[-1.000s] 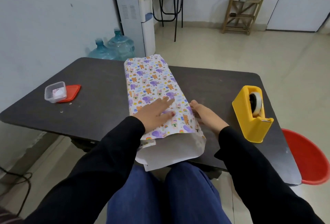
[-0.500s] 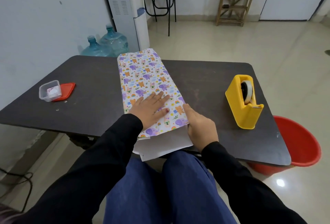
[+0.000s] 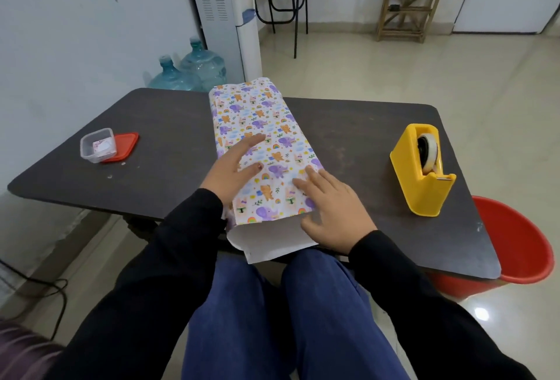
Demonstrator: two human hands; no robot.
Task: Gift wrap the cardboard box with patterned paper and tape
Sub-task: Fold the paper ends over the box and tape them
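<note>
Smooth, matt patterned paper [image 3: 263, 125], plain white on the underside. Dark matt table [image 3: 157, 137], perhaps laminate, lightly scuffed. Glossy yellow plastic tape dispenser [image 3: 421, 188]. Clear plastic tub [image 3: 97, 146], red plastic lid [image 3: 127, 144]. Shiny red plastic bucket [image 3: 521, 246]. Black cloth sleeves [image 3: 181, 258].

Plain utility or office-type room, not a furnished living space. Bare white walls [image 3: 75, 31], glossy tiled floor [image 3: 394, 76]. Upper centre: floor-standing water dispenser [image 3: 224, 15], two spare water jugs [image 3: 200, 68] beside it. Upper right: empty-looking wooden rack [image 3: 412, 0]. Centre: dark work table [image 3: 357, 128] with yellow tape dispenser [image 3: 421, 179]; red bucket [image 3: 521, 246] at right edge.
</note>
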